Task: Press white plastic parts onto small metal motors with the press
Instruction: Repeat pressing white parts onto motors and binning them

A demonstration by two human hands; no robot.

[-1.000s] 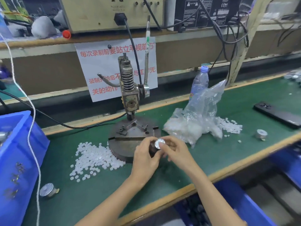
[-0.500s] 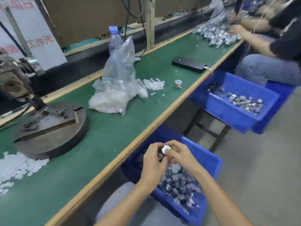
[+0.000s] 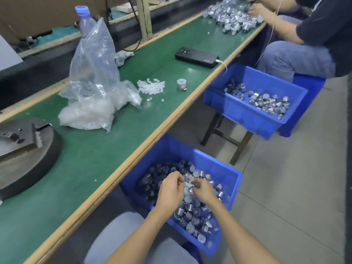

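At the left sits the round dark metal press base (image 3: 28, 149). Right of it a clear plastic bag of white plastic parts (image 3: 91, 103) slumps on the green table, then a lone silver cylindrical motor (image 3: 181, 85). Nearer right, over the blue plastic bin of metal motors (image 3: 213, 162), the left hand (image 3: 170, 191) and right hand (image 3: 202, 191) curl their fingers against 1 small silver motor (image 3: 188, 188) between them; whether either clamps it I cannot tell.

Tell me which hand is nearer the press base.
Left. The left hand is over the near bin, right of the press base; the right hand is beside it, farther right.
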